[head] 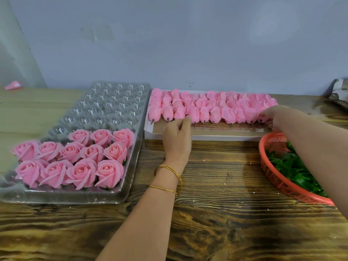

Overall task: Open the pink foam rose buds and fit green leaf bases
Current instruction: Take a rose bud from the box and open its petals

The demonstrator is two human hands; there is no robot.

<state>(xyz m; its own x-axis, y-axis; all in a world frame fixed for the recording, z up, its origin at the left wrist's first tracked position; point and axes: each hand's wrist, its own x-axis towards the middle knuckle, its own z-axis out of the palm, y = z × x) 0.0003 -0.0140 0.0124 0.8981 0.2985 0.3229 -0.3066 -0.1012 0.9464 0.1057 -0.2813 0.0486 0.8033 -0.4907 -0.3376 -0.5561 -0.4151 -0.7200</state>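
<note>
right hand (pixel 276 117) on a smooth, tapered pink foam bud (pixel 262 115) in white box (pixel 207 137)

Pink buds (pixel 214 108) & roses (pixel 81 172), green leaves (pixel 293 166) – orange basket (pixel 276 182), wood-grain table (pixel 216 223).

Your light is soft and even. Glare glints off the clear plastic cell tray (pixel 113 102); right of it the pink foam rose buds (pixel 212 112) look slightly blurred.
</note>
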